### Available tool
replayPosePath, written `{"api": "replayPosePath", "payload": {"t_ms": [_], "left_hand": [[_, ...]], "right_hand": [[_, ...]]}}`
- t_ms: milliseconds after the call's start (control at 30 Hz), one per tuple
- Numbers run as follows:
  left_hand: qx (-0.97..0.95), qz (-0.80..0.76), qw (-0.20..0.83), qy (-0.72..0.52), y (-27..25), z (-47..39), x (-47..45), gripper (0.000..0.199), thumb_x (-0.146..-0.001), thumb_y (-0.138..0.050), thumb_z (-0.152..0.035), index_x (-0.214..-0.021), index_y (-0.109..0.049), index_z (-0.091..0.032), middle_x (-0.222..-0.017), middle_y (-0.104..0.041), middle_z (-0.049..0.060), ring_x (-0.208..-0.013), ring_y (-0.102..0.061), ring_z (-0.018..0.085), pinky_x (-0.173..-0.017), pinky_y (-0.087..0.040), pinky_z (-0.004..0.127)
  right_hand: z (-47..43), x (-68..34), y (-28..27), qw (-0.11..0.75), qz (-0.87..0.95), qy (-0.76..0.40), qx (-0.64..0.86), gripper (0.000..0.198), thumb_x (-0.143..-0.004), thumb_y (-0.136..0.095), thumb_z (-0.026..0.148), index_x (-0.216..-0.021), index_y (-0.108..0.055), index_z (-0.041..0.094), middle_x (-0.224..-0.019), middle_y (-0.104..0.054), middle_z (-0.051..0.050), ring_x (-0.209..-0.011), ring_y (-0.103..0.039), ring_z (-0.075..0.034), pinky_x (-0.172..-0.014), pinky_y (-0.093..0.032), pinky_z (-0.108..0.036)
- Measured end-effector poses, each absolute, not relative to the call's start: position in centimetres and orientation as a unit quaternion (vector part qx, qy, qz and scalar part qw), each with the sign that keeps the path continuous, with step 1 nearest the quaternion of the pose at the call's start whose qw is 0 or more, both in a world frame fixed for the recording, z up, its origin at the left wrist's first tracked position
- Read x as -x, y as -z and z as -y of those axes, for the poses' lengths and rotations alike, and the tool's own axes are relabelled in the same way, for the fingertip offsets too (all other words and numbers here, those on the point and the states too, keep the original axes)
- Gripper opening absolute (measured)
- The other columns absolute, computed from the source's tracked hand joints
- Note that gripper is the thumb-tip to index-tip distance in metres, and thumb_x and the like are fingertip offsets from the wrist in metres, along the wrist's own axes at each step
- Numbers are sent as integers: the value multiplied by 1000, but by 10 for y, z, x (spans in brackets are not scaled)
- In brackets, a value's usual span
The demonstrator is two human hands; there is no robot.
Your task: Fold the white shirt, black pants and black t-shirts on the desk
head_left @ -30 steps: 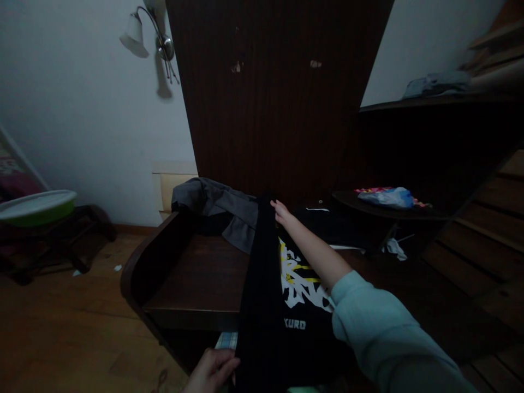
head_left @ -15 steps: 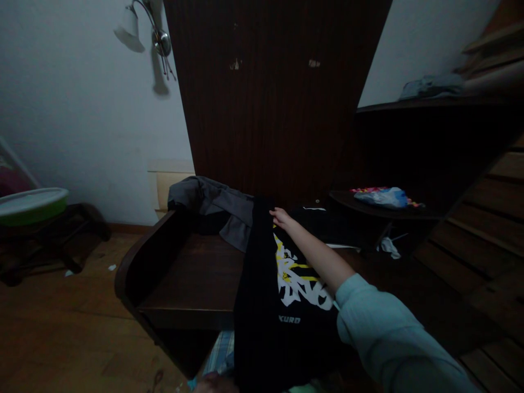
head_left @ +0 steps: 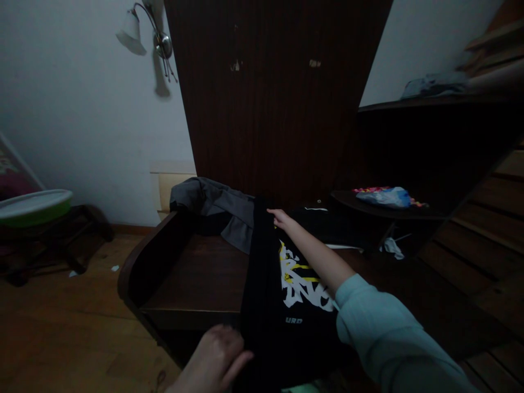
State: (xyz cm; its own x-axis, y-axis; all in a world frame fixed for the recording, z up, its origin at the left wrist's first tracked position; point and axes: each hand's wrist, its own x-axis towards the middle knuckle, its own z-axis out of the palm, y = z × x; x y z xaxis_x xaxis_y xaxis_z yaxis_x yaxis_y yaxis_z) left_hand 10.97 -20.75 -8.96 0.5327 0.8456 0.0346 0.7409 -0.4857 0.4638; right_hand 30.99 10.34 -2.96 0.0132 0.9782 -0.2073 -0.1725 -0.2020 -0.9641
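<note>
A black T-shirt (head_left: 270, 338) with a white and yellow graphic lies spread over a dark wooden bench (head_left: 196, 273), its left side turned inward as a long strip. My right hand (head_left: 280, 218) reaches to the far end of the shirt, fingers closed on the cloth with the index finger pointing left. Low in the picture, my left hand (head_left: 219, 357) is at the shirt's near left edge, fingers curled and thumb toward the cloth; its fingertips are blurred. Beyond the shirt, a grey garment (head_left: 216, 202) drapes over the bench's back left corner.
Behind the bench stands a tall dark wooden panel (head_left: 270, 120). To the right, a low shelf (head_left: 368, 207) holds a plastic bag (head_left: 388, 197). A green basin with a pale top (head_left: 36, 207) rests on a dark stool at the left. A lamp (head_left: 131, 34) hangs on the wall.
My left hand has come up from the bottom edge into fuller view. The shirt's left strip has shifted right and now covers the first letter of the small print. My right hand stays nearly in place.
</note>
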Motion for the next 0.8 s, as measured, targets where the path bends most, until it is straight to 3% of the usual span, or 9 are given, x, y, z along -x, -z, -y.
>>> {"api": "replayPosePath", "payload": {"t_ms": [100, 200, 400, 633, 800], "left_hand": [[-876, -447, 78, -165, 56, 177, -127, 24, -88, -39, -32, -79, -55, -18, -81, -59, 4, -78, -53, 17, -73, -41, 31], [-911, -382, 46, -147, 40, 160, -157, 16, -86, -45, -32, -90, -54, -20, -91, -58, 3, -85, -51, 17, -74, -41, 29], [-962, -268, -15, -45, 39, 150, -191, 12, -83, -45, -12, -89, -52, -19, -91, -55, 2, -82, -51, 16, -67, -42, 26], [-958, -285, -19, -14, 37, 148, -188, 9, -84, -46, -15, -82, -54, -18, -91, -53, 4, -85, -50, 18, -68, -42, 26], [-968, -229, 82, -54, 26, 154, -196, 12, -86, -43, -18, -85, -54, -18, -90, -54, 2, -82, -51, 14, -71, -41, 22]], "right_hand": [[-94, -314, 31, 462, 409, -572, 541, 14, -71, -58, 6, -62, -51, 14, -45, -51, 4, -38, -47, -7, -36, -36, -16], [-91, -318, 29, 444, 425, -558, 558, 20, -67, -61, 2, -59, -47, 15, -41, -47, 7, -34, -42, -5, -32, -27, -14], [-89, -317, 23, 433, 447, -552, 555, 18, -70, -59, 4, -63, -48, 16, -47, -51, 6, -40, -46, -5, -36, -30, -14], [-89, -319, 28, 427, 449, -562, 548, 17, -69, -62, 6, -67, -48, 17, -45, -48, 7, -36, -42, -5, -33, -26, -14], [-92, -319, 29, 444, 461, -595, 486, 13, -73, -61, 12, -73, -49, 17, -53, -54, 6, -41, -48, -5, -40, -37, -14]]}}
